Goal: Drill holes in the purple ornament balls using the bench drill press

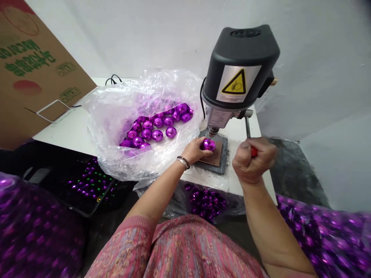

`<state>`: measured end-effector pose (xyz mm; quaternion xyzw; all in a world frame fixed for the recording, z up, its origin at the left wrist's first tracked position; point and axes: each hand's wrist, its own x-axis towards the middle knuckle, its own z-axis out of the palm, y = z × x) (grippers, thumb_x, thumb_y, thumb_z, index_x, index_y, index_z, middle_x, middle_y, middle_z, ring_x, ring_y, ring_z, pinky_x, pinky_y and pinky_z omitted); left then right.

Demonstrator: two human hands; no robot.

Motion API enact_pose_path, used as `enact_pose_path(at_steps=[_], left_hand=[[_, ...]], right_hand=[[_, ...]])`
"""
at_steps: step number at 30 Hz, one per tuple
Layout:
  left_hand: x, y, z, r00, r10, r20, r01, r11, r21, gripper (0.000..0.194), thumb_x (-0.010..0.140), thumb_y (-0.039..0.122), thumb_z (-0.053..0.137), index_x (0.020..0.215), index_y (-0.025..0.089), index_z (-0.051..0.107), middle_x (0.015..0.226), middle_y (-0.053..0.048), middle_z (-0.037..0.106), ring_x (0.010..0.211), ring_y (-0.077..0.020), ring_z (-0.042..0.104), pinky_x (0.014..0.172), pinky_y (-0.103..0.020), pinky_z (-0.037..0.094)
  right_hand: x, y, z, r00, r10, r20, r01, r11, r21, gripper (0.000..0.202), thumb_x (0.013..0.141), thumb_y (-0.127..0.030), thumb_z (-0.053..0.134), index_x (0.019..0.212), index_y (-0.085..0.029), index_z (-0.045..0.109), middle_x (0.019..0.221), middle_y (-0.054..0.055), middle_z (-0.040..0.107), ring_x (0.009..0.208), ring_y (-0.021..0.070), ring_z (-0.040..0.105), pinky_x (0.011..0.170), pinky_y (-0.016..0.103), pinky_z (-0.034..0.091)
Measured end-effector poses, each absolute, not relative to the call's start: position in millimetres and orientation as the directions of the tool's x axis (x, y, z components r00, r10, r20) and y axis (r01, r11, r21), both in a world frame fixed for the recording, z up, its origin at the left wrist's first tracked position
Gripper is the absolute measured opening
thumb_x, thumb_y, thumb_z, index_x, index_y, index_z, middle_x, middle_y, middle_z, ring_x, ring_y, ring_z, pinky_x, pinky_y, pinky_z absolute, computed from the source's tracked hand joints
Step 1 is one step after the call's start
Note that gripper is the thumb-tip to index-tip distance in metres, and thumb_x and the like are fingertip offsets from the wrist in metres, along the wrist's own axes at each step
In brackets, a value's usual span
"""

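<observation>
Behind the white table [69, 133], a plain pale wall [162, 34] rises, evenly lit. To the table's right, the wall looks greyish and meets a dark, scuffed floor patch [295, 170]; beneath the table lies shadow.

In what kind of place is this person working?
It looks like a small workshop, perhaps for making decorations. The signs are a bench drill press, a clear plastic bag of shiny purple balls, and a large cardboard box beside it.
</observation>
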<state>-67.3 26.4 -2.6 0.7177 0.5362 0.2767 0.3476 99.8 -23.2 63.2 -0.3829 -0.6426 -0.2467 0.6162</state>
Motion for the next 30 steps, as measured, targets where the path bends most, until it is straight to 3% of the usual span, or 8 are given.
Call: enact_pose_path(at_steps=[5, 10, 15, 18, 20, 22, 25, 30], left_hand=[[-72, 21, -5, 0.264, 0.964, -0.010, 0.527, -0.135, 0.839, 0.061, 0.070, 0.029, 0.080, 0.128, 0.019, 0.065, 0.114, -0.006, 0.072, 0.105, -0.0237, 0.066, 0.097, -0.036, 0.052], [-84, 7, -13, 0.344, 0.935, 0.086, 0.444, -0.242, 0.863, 0.067, 0.068, 0.018, 0.075, 0.134, 0.020, 0.060, 0.133, -0.008, 0.066, 0.123, -0.0248, 0.061, 0.111, -0.040, 0.045], [-107, -27, -2, 0.566, 0.814, 0.133, 0.374, -0.398, 0.838, 0.077, 0.065, 0.010, 0.067, 0.140, 0.021, 0.057, 0.144, -0.012, 0.059, 0.135, -0.0260, 0.053, 0.118, -0.042, 0.039], [-125, -34, 16, 0.629, 0.772, 0.092, 0.336, -0.376, 0.863, 0.070, 0.068, 0.015, 0.066, 0.138, 0.027, 0.060, 0.138, -0.008, 0.064, 0.125, -0.0234, 0.061, 0.110, -0.040, 0.047], [-137, -21, 26, 0.463, 0.881, 0.101, 0.373, -0.297, 0.879, 0.052, 0.078, 0.022, 0.062, 0.129, 0.027, 0.066, 0.124, -0.007, 0.071, 0.108, -0.0202, 0.067, 0.099, -0.038, 0.053], [-151, 6, 30, 0.113, 0.985, 0.128, 0.470, -0.167, 0.867, 0.041, 0.085, 0.023, 0.055, 0.123, 0.023, 0.069, 0.115, -0.008, 0.074, 0.097, -0.0188, 0.069, 0.092, -0.036, 0.055], [-169, 53, 25, -0.289, 0.953, 0.093, 0.640, 0.119, 0.759, 0.041, 0.084, 0.014, 0.055, 0.122, 0.015, 0.067, 0.115, -0.015, 0.074, 0.103, -0.0243, 0.068, 0.096, -0.039, 0.051], [-177, 82, -3, -0.247, 0.965, -0.088, 0.740, 0.247, 0.625, 0.042, 0.085, 0.029, 0.064, 0.123, 0.011, 0.063, 0.112, -0.020, 0.073, 0.104, -0.0307, 0.069, 0.094, -0.042, 0.050]], right_hand=[[105, -5, 115, 0.200, 0.215, 0.956, 0.785, 0.549, -0.288, 0.021, 0.093, -0.030, 0.051, 0.080, -0.013, 0.049, 0.068, -0.003, 0.042, 0.061, 0.0021, 0.038, 0.059, 0.019, 0.033], [116, 14, 160, 0.270, 0.559, 0.784, 0.743, 0.397, -0.538, 0.032, 0.096, -0.038, 0.046, 0.076, -0.013, 0.047, 0.067, -0.004, 0.040, 0.064, 0.0016, 0.034, 0.065, 0.021, 0.031], [111, 12, 164, 0.368, 0.595, 0.715, 0.706, 0.321, -0.631, 0.022, 0.093, -0.026, 0.051, 0.075, -0.014, 0.045, 0.067, -0.004, 0.040, 0.065, 0.0028, 0.034, 0.068, 0.022, 0.030], [107, 9, 164, 0.403, 0.633, 0.661, 0.693, 0.260, -0.672, 0.017, 0.092, -0.020, 0.051, 0.077, -0.014, 0.047, 0.067, -0.004, 0.042, 0.067, 0.0037, 0.038, 0.070, 0.024, 0.030], [107, 8, 163, 0.393, 0.631, 0.669, 0.705, 0.260, -0.659, 0.017, 0.093, -0.023, 0.049, 0.079, -0.013, 0.050, 0.068, -0.004, 0.043, 0.069, 0.0045, 0.041, 0.071, 0.026, 0.030], [109, 9, 162, 0.372, 0.600, 0.709, 0.716, 0.300, -0.630, 0.018, 0.093, -0.024, 0.049, 0.080, -0.012, 0.054, 0.067, -0.003, 0.043, 0.068, 0.0046, 0.041, 0.070, 0.026, 0.029], [112, 10, 158, 0.337, 0.551, 0.763, 0.717, 0.375, -0.588, 0.017, 0.090, -0.022, 0.053, 0.078, -0.011, 0.055, 0.065, -0.004, 0.045, 0.063, 0.0034, 0.037, 0.065, 0.024, 0.030], [112, 9, 158, 0.312, 0.570, 0.760, 0.713, 0.388, -0.584, 0.015, 0.089, -0.021, 0.054, 0.078, -0.011, 0.052, 0.067, -0.003, 0.049, 0.061, 0.0020, 0.037, 0.062, 0.021, 0.033]])
